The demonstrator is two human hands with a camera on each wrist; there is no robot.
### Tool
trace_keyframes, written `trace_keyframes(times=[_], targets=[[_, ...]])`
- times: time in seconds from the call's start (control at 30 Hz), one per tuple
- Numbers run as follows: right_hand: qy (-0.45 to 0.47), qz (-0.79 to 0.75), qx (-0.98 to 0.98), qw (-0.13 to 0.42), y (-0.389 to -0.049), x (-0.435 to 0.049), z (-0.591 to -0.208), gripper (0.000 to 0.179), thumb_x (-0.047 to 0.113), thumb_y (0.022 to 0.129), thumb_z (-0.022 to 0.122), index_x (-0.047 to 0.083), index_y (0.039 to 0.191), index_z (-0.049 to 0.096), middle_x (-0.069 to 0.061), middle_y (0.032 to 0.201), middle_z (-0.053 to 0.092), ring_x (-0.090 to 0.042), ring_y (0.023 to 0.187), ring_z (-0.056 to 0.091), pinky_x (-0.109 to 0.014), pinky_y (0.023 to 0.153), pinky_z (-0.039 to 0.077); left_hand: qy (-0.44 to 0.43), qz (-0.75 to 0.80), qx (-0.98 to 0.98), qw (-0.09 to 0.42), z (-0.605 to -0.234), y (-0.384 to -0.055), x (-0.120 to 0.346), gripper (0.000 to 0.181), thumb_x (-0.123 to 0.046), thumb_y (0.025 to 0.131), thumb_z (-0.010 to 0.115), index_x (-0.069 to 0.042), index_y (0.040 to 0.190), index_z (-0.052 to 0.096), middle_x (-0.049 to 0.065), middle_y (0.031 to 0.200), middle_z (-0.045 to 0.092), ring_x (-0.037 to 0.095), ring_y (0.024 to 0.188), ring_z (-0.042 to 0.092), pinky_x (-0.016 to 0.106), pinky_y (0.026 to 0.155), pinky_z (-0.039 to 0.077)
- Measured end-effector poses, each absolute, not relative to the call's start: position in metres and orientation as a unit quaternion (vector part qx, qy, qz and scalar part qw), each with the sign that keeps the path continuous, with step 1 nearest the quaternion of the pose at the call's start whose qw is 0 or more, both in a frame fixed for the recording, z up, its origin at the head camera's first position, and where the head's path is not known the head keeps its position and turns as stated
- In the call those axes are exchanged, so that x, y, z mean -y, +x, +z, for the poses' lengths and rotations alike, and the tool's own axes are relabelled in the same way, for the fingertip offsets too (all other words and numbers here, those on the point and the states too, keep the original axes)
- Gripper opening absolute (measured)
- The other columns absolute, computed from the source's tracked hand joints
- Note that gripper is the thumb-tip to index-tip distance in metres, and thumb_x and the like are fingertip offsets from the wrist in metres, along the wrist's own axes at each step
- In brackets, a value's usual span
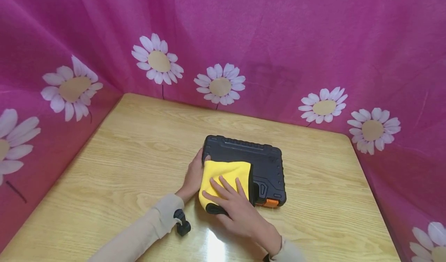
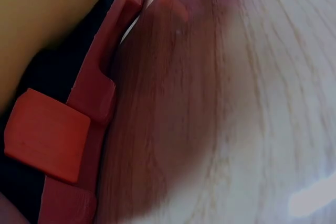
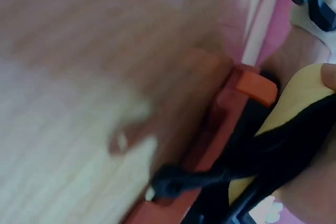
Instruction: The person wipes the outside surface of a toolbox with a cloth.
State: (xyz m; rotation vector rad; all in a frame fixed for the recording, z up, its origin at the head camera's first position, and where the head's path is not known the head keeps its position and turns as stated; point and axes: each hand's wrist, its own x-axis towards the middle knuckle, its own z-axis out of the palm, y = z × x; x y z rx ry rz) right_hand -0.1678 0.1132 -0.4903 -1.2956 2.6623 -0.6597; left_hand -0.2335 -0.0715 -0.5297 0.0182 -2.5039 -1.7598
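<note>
A black plastic carrying case (image 1: 268, 165) lies flat on the wooden table, with an orange latch (image 1: 271, 203) at its front right. Over the case's front left part lies a folded yellow cloth (image 1: 226, 169) with a black underside. My left hand (image 1: 193, 176) holds the case's left side, its thumb near the top edge. With fingers spread, my right hand (image 1: 238, 213) presses on the cloth. The left wrist view shows the case's orange-red lower shell (image 2: 97, 72) and a latch (image 2: 50, 135) close up. In the right wrist view the cloth's black side (image 3: 283, 145) hangs by the shell.
The pale wooden table (image 1: 150, 138) extends around the case. A pink curtain with white daisies (image 1: 219, 85) surrounds its back and sides. On my left sleeve sits a small black wrist camera (image 1: 182, 223).
</note>
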Motion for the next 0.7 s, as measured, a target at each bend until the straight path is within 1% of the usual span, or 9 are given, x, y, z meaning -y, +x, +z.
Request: trace_keyframes(times=[0.07, 0.2, 0.33, 0.47, 0.53, 0.7], targets=[[-0.435, -0.188, -0.880, 0.044, -0.166, -0.112, -0.494, 0.058, 0.023, 0.093, 0.063, 0.029, 0.150, 0.049, -0.002, 0.163, 0.024, -0.025, 0.151, 0.008, -0.067, 0.115, 0.002, 0.004, -0.577, 0.816, 0.039, -0.530, -0.233, 0.072, 0.050, -0.024, 0.110, 0.039, -0.002, 0.154, 0.031, 0.019, 0.143, 0.051, 0.031, 0.127, 0.053, 0.046, 0.107, 0.042], [-0.439, -0.141, -0.887, 0.025, -0.164, -0.111, -0.499, 0.059, 0.024, 0.092, 0.064, 0.031, 0.149, 0.049, -0.002, 0.163, 0.024, -0.025, 0.152, 0.005, -0.067, 0.114, 0.006, 0.007, -0.571, 0.820, 0.033, -0.530, -0.232, 0.072, 0.052, -0.027, 0.110, 0.038, -0.001, 0.154, 0.029, 0.020, 0.148, 0.046, 0.032, 0.133, 0.047, 0.047, 0.111, 0.037], [-0.440, -0.103, -0.892, 0.006, -0.163, -0.112, -0.502, 0.056, 0.030, 0.094, 0.064, 0.032, 0.148, 0.051, -0.001, 0.163, 0.026, -0.025, 0.152, 0.007, -0.070, 0.112, 0.011, 0.014, -0.554, 0.832, 0.033, -0.529, -0.232, 0.072, 0.054, -0.028, 0.110, 0.038, 0.001, 0.154, 0.028, 0.021, 0.152, 0.041, 0.034, 0.139, 0.040, 0.049, 0.114, 0.031], [-0.434, -0.090, -0.896, -0.004, -0.162, -0.118, -0.503, 0.053, 0.036, 0.094, 0.065, 0.034, 0.146, 0.053, 0.001, 0.162, 0.028, -0.025, 0.152, 0.009, -0.074, 0.110, 0.011, 0.020, -0.544, 0.838, 0.033, -0.528, -0.232, 0.071, 0.055, -0.027, 0.110, 0.039, 0.005, 0.153, 0.028, 0.025, 0.152, 0.039, 0.038, 0.140, 0.037, 0.051, 0.115, 0.030], [-0.431, -0.089, -0.898, -0.008, -0.161, -0.122, -0.504, 0.054, 0.036, 0.094, 0.065, 0.034, 0.146, 0.053, 0.002, 0.162, 0.027, -0.025, 0.151, 0.010, -0.075, 0.109, 0.010, 0.027, -0.540, 0.841, 0.029, -0.527, -0.233, 0.071, 0.056, -0.026, 0.110, 0.039, 0.006, 0.153, 0.027, 0.026, 0.152, 0.038, 0.038, 0.141, 0.036, 0.051, 0.115, 0.029], [-0.424, -0.088, -0.901, -0.017, -0.161, -0.133, -0.505, 0.055, 0.036, 0.094, 0.065, 0.035, 0.148, 0.051, 0.001, 0.164, 0.024, -0.028, 0.151, 0.014, -0.077, 0.107, 0.011, 0.034, -0.528, 0.848, 0.033, -0.527, -0.235, 0.069, 0.054, -0.023, 0.109, 0.040, 0.007, 0.153, 0.028, 0.027, 0.151, 0.039, 0.039, 0.140, 0.037, 0.051, 0.114, 0.031]])
